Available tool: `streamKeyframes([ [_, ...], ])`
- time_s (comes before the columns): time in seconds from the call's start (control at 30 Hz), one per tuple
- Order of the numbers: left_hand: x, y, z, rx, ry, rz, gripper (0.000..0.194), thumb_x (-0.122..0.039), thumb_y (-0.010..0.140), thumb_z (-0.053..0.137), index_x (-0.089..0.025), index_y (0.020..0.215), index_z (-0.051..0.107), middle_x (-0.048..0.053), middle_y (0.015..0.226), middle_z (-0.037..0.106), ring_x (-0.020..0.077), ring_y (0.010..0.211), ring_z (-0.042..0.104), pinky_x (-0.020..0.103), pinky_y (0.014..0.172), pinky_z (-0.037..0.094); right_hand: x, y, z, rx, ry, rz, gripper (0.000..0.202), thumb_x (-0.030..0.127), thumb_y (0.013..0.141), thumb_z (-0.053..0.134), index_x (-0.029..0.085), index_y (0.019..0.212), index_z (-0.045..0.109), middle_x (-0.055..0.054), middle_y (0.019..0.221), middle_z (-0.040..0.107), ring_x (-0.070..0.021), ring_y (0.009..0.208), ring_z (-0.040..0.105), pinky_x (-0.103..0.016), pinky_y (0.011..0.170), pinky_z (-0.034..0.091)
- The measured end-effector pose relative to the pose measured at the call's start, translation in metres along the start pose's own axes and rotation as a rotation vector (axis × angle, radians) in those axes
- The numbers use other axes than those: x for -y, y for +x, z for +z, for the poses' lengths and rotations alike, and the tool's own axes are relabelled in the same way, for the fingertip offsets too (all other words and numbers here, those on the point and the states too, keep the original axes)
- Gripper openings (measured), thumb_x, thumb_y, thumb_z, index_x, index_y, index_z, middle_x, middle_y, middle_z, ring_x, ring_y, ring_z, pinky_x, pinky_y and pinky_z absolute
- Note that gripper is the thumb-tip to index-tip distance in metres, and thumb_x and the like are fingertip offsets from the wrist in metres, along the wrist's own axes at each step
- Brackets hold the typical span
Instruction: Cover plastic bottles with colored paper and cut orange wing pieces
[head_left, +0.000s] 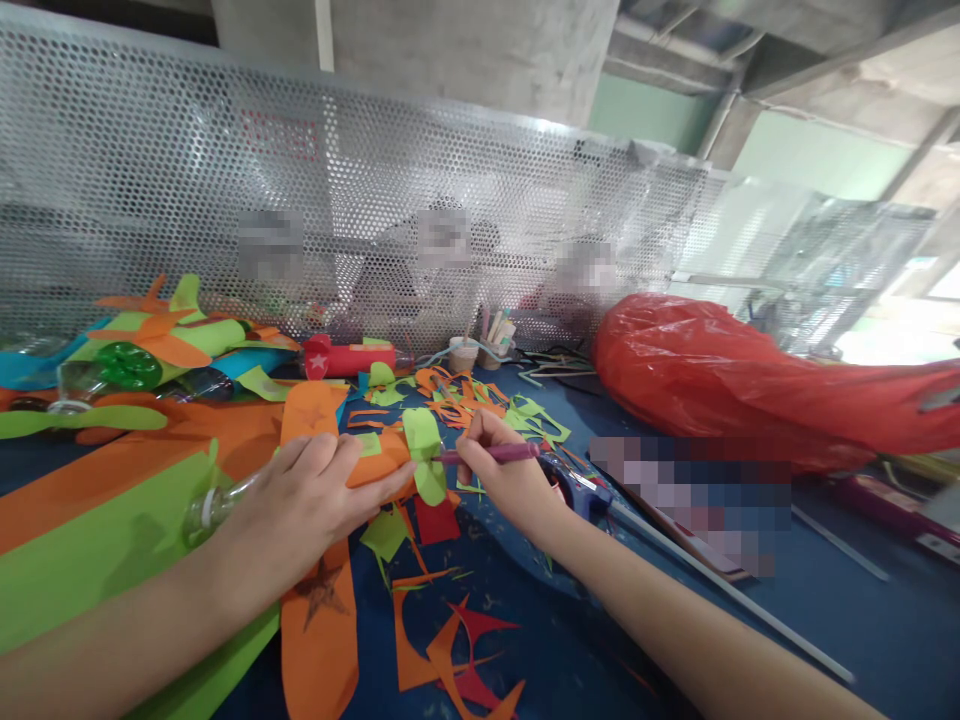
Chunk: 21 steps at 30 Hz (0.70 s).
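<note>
While right fingers [475, 462] grip a marker [517, 453], a cup [491, 358] holds pens [502, 329].

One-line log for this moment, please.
left hand: holds orange-wrapped bottle | right hand: holds purple marker, tip near green piece | nearby: scraps

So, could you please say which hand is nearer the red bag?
Right: the right hand is to the left of the red bag; the left hand is farther left, holding the bottle.
</note>
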<state>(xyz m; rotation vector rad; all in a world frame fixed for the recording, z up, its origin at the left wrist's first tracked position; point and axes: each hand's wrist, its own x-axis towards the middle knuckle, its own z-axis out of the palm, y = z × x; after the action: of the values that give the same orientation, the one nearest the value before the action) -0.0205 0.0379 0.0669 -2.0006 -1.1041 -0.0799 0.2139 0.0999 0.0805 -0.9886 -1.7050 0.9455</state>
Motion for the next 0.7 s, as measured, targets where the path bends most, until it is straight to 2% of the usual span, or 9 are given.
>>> streamKeyframes([
  [0.33,-0.0022,-0.0005,-0.0028,0.026,-0.035,-0.042,0.075,-0.022,0.092,0.064,-0.055,0.151,0.032,0.005,0.106,0.059,0.0264,0.089,0.052,0.039,0.076,0.042,-0.0019,0.0007,0.0010,-0.028,-0.006,0.022,0.016,0.032,0.078,0.054,0.026,0.069,0.041,0.007,0.051,0.055,-0.0141,0.052,0.050,-0.027,0.055,0.038],
  [0.7,0.0001,-0.0013,-0.0001,-0.044,-0.022,-0.017,0.073,-0.024,0.089,0.068,-0.053,0.150,0.038,0.005,0.103,0.061,0.0272,0.085,0.052,0.039,0.073,0.042,-0.0011,0.0005,0.0010,-0.024,0.000,0.015,0.017,0.033,0.078,0.055,0.027,0.069,0.042,0.007,0.051,0.055,-0.0142,0.052,0.050,-0.027,0.055,0.038],
])
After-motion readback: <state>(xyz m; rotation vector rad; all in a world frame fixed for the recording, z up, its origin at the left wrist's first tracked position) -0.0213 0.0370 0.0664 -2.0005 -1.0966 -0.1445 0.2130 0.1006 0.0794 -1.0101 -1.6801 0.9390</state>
